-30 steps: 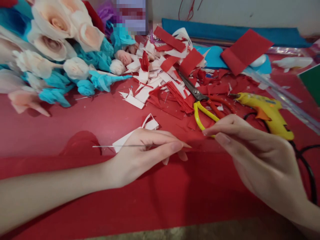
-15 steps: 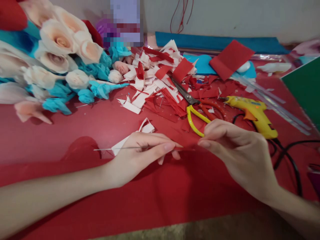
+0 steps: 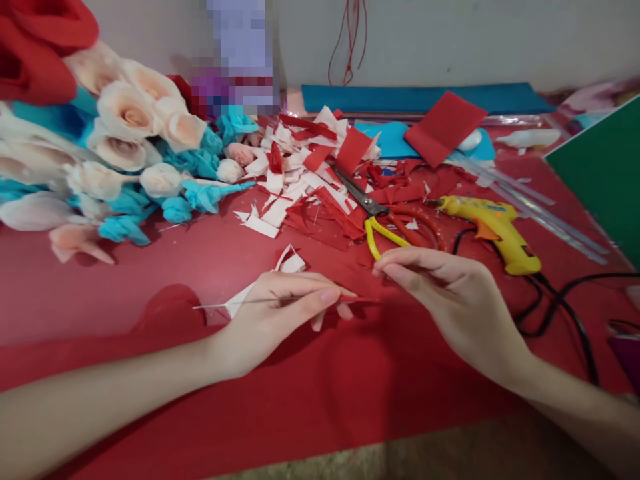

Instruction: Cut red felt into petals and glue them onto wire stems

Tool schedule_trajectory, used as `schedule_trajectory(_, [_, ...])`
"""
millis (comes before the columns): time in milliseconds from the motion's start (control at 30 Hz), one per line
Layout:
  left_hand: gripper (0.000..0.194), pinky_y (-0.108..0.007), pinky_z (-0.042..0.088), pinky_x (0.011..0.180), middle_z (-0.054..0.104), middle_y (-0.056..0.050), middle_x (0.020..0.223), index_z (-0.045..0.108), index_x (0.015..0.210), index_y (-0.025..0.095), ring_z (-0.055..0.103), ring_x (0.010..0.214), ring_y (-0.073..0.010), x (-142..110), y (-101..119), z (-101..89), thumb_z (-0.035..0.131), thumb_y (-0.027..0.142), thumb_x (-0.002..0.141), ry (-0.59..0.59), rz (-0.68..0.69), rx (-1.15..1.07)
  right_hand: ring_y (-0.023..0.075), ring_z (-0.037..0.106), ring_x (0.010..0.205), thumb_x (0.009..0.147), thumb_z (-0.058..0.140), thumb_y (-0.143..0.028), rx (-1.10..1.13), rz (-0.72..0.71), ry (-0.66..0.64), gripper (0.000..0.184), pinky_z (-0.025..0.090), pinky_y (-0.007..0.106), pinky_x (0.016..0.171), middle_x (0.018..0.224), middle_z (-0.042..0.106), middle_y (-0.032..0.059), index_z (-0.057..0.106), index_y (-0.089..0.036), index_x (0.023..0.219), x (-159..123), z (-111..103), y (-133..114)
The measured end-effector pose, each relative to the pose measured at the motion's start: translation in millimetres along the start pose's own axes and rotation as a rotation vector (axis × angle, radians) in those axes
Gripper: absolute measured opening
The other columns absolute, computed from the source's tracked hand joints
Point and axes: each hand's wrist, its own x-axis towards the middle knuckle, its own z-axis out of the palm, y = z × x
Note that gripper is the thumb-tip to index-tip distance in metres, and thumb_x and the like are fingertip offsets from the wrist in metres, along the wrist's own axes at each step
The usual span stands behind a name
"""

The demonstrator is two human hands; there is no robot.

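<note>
A thin straight wire (image 3: 210, 306) is pinched between the thumb and fingers of my left hand (image 3: 283, 317), lying nearly level across it. Past those fingertips the wire ends in a slim red tip (image 3: 364, 301), hard to tell from the red table. My right hand (image 3: 450, 300) has thumb and index finger pressed together just above and right of that tip, apart from it; anything in the pinch is too small to make out. Scissors (image 3: 369, 203) with yellow and orange handles lie beyond, their yellow loop partly behind my right fingers. White paper (image 3: 240, 300) sits behind my left hand.
Paper flowers (image 3: 133, 117) in cream, turquoise and red crowd the left. Red and white paper scraps (image 3: 300, 190) pile up at the back middle. A yellow glue gun (image 3: 523, 257) with a black cable (image 3: 575, 350) lies at right, near a green board (image 3: 600, 167).
The view has shifted, so the background sits lower and further left. My right hand has come closer to my left, its pinch still closed. My left hand keeps hold of the wire.
</note>
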Motion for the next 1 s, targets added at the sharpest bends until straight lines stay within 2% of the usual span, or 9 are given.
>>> schedule_trajectory(133, [0.020, -0.014, 0.042, 0.057, 0.066, 0.004, 0.070, 0.070, 0.083, 0.024, 0.049, 0.055, -0.0038, -1.6, -1.4, -1.0, 0.050, 0.022, 0.086, 0.000, 0.003, 0.005, 0.0052, 0.062, 0.070, 0.073, 0.065, -0.019, 0.045, -0.016, 0.025, 0.002, 0.047, 0.008, 0.065, 0.075, 0.069, -0.0061, 0.065, -0.021, 0.072, -2.7, -1.5, -0.1])
schedule_trajectory(233, [0.021, -0.015, 0.042, 0.057, 0.066, 0.003, 0.071, 0.070, 0.083, 0.023, 0.049, 0.054, -0.0040, -1.7, -3.2, -1.3, 0.049, 0.022, 0.086, -0.001, 0.007, -0.002, 0.0079, 0.062, 0.071, 0.070, 0.067, -0.017, 0.074, -0.042, 0.045, 0.007, 0.048, 0.013, 0.065, 0.073, 0.067, -0.0047, 0.062, -0.020, 0.066, -4.3, -2.4, 0.8])
schedule_trajectory(400, [0.020, -0.015, 0.043, 0.056, 0.067, 0.003, 0.072, 0.070, 0.084, 0.023, 0.048, 0.053, -0.0041, 0.2, -3.0, 0.2, 0.050, 0.021, 0.086, 0.002, 0.021, 0.002, 0.0092, 0.057, 0.061, 0.072, 0.066, -0.021, -0.138, -0.145, 0.149, 0.005, 0.047, 0.019, 0.057, 0.065, 0.062, -0.0036, 0.063, -0.019, 0.069, -1.0, -4.2, 3.8])
schedule_trajectory(467, [0.020, -0.015, 0.043, 0.056, 0.067, 0.003, 0.072, 0.070, 0.083, 0.022, 0.047, 0.052, -0.0039, 0.8, -2.0, 0.4, 0.050, 0.021, 0.086, -0.001, 0.027, 0.006, 0.0112, 0.059, 0.071, 0.078, 0.058, -0.014, -0.219, -0.252, 0.128, 0.008, 0.048, 0.023, 0.068, 0.072, 0.064, -0.0011, 0.065, -0.019, 0.078, 1.0, -4.5, 4.2])
schedule_trajectory(533, [0.021, -0.015, 0.043, 0.057, 0.067, 0.003, 0.071, 0.070, 0.080, 0.021, 0.047, 0.052, -0.0038, 1.1, -1.3, -0.2, 0.050, 0.021, 0.086, -0.005, 0.030, 0.014, 0.0140, 0.057, 0.088, 0.080, 0.050, -0.007, -0.259, -0.385, 0.036, 0.021, 0.045, 0.028, 0.080, 0.092, 0.064, 0.0039, 0.064, -0.016, 0.093, 1.9, -4.1, 3.4])
schedule_trajectory(600, [0.021, -0.016, 0.043, 0.057, 0.066, 0.002, 0.071, 0.069, 0.078, 0.020, 0.048, 0.053, -0.0042, 1.1, -1.4, -1.1, 0.050, 0.021, 0.085, -0.011, 0.027, 0.012, 0.0169, 0.053, 0.097, 0.079, 0.049, -0.006, -0.275, -0.521, -0.068, 0.026, 0.042, 0.033, 0.086, 0.105, 0.060, 0.0084, 0.061, -0.013, 0.101, 1.0, -2.8, 1.9])
schedule_trajectory(667, [0.021, -0.016, 0.043, 0.057, 0.066, 0.001, 0.071, 0.069, 0.078, 0.019, 0.049, 0.054, -0.0047, 0.9, -1.5, -2.0, 0.050, 0.022, 0.085, -0.027, 0.020, -0.006, 0.0177, 0.052, 0.091, 0.078, 0.056, -0.011, -0.301, -0.606, -0.112, 0.021, 0.044, 0.034, 0.082, 0.099, 0.061, 0.0082, 0.063, -0.013, 0.097, -1.4, -0.9, 0.4])
schedule_trajectory(800, [0.021, -0.017, 0.043, 0.056, 0.066, 0.001, 0.074, 0.068, 0.077, 0.017, 0.049, 0.054, -0.0048, 1.3, 0.9, -2.2, 0.049, 0.021, 0.086, -0.091, 0.028, -0.036, 0.0165, 0.050, 0.078, 0.075, 0.062, -0.012, -0.381, -0.665, -0.053, 0.013, 0.046, 0.033, 0.073, 0.079, 0.064, 0.0040, 0.067, -0.017, 0.086, -6.7, 1.4, -0.4])
schedule_trajectory(1000, [0.023, -0.018, 0.043, 0.058, 0.063, -0.001, 0.070, 0.065, 0.071, 0.013, 0.052, 0.059, -0.0065, 1.9, 3.4, -3.0, 0.048, 0.018, 0.086, -0.150, 0.047, -0.053, 0.0154, 0.050, 0.072, 0.072, 0.065, -0.008, -0.378, -0.732, -0.042, 0.016, 0.048, 0.031, 0.067, 0.072, 0.064, 0.0019, 0.067, -0.019, 0.084, -8.7, 0.7, -1.1])
